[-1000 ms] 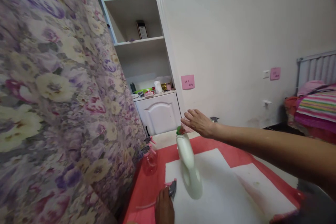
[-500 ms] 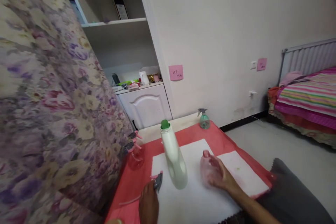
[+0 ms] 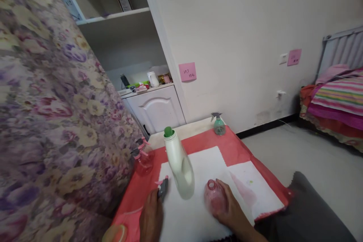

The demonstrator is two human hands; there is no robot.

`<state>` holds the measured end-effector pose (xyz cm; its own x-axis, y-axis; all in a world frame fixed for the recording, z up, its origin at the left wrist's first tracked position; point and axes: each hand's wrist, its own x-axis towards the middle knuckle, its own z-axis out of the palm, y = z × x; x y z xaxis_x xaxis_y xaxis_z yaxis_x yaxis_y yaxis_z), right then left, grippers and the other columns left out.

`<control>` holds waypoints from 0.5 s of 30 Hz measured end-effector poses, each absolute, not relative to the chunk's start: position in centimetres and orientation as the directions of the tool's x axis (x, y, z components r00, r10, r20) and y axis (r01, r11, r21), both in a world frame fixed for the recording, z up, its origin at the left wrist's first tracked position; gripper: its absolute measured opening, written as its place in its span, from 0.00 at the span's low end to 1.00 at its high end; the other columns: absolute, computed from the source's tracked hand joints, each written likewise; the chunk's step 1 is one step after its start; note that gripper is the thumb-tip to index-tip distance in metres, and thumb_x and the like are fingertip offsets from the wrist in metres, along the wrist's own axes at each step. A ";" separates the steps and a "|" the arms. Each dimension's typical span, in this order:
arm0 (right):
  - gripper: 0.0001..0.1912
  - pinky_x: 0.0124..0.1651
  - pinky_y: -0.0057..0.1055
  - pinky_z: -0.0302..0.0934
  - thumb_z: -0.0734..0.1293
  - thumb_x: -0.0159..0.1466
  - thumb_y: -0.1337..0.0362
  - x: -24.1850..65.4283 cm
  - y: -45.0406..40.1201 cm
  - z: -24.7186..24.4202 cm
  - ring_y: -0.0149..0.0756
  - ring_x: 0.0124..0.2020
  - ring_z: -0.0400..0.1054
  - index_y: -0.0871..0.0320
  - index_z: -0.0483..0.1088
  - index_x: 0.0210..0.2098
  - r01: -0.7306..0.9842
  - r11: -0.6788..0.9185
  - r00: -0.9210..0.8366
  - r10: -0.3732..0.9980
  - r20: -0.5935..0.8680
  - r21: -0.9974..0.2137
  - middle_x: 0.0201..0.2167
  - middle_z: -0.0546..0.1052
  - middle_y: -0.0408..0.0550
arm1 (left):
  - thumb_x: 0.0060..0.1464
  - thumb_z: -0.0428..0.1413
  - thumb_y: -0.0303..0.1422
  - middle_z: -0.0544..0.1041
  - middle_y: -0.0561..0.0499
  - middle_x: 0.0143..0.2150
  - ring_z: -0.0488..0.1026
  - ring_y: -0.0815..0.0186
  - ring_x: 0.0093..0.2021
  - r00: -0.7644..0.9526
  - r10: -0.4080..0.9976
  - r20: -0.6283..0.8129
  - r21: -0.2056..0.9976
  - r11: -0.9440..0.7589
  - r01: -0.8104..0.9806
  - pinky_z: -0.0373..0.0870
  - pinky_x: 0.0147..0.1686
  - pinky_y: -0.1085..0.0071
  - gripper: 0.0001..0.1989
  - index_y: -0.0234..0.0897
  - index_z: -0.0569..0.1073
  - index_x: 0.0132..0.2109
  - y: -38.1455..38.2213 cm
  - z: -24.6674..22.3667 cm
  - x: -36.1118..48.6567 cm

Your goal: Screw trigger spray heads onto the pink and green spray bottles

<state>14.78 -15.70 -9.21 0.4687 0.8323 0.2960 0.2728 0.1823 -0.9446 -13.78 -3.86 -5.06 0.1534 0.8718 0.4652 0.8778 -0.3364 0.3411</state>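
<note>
My left hand [image 3: 151, 213] is closed around a grey-and-pink trigger spray head [image 3: 163, 188], its thin tube trailing to the left. My right hand [image 3: 231, 211] grips a see-through pink spray bottle [image 3: 213, 199] from its right side, over the white cloth [image 3: 195, 219]. The bottle's neck is uncapped and its mouth faces up. Between my hands stands a tall pale green detergent bottle [image 3: 177, 168] with a handle; something green [image 3: 169, 132], like a funnel or spout, sits in its mouth. Whether the pink bottle touches the cloth, I cannot tell.
Pink spray bottles [image 3: 144, 160] stand at the table's left, beside a flowered curtain [image 3: 68, 113]. A green spray bottle [image 3: 219, 125] is at the back right. A round object [image 3: 115, 233] lies at the near left. White paper with a pinkish stain [image 3: 261, 191] lies right.
My right hand has brought the pink bottle left and nearer, and its mouth shows more. My left hand, with the spray head, appears slightly further left. The view has shifted a little.
</note>
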 end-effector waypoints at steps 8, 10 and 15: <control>0.37 0.63 0.44 0.60 0.67 0.52 0.69 15.6 -16.0 -9.3 0.48 0.61 0.64 0.52 0.57 0.61 0.282 0.229 0.370 0.870 0.326 -0.932 0.59 0.69 0.52 | 0.55 0.48 0.41 0.78 0.45 0.50 0.75 0.55 0.49 0.040 0.814 0.579 0.497 -0.392 0.774 0.72 0.50 0.58 0.19 0.41 0.71 0.52 -9.6 1.6 -12.0; 0.37 0.63 0.45 0.60 0.67 0.52 0.68 15.6 -15.9 -9.5 0.48 0.61 0.64 0.52 0.56 0.61 0.293 0.233 0.366 0.869 0.334 -0.927 0.59 0.68 0.52 | 0.54 0.52 0.44 0.77 0.46 0.51 0.76 0.56 0.46 -0.005 0.814 0.581 0.570 -0.402 0.716 0.73 0.48 0.59 0.22 0.42 0.71 0.54 -12.0 4.6 -10.6; 0.33 0.61 0.50 0.62 0.66 0.55 0.64 15.0 -15.5 -9.8 0.52 0.58 0.66 0.53 0.58 0.60 0.332 0.262 0.431 0.813 0.393 -0.906 0.56 0.70 0.54 | 0.49 0.61 0.46 0.80 0.51 0.41 0.76 0.63 0.38 -0.283 0.837 0.468 0.870 -0.379 0.316 0.75 0.43 0.68 0.19 0.41 0.76 0.45 -16.6 12.3 -5.3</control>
